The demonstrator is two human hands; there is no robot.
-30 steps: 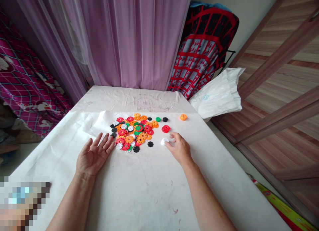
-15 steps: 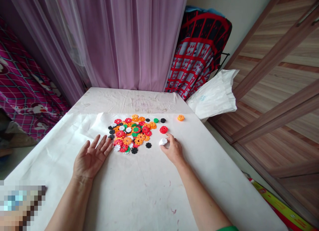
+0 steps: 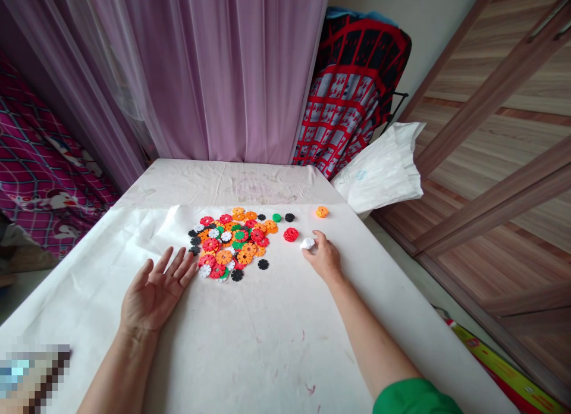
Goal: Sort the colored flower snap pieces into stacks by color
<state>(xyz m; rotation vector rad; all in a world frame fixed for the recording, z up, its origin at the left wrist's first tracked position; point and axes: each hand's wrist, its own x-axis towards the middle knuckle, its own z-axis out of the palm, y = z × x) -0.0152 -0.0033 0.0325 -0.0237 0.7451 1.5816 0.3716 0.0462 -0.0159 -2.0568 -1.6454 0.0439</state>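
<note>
A heap of flat snowflake-shaped plastic discs (image 3: 229, 241) in red, orange, green, white and black lies on a white-covered table (image 3: 250, 336). My left hand (image 3: 154, 292) rests palm up, fingers spread, just left of the heap and holds nothing. My right hand (image 3: 325, 256) is to the right of the heap, its fingertips pinched on a small stack of white discs (image 3: 307, 243). A stack of red discs (image 3: 290, 234) stands just left of it. A stack of orange discs (image 3: 322, 212) sits farther back.
Purple curtains (image 3: 209, 69) hang behind the table. A red and black patterned cloth (image 3: 352, 93) drapes over something at the back right, with a white plastic bag (image 3: 383, 170) beside the table's right edge. Wooden flooring lies to the right.
My right hand has carried the white discs to the right and a little farther back, away from the heap. My left hand has stayed in place.
</note>
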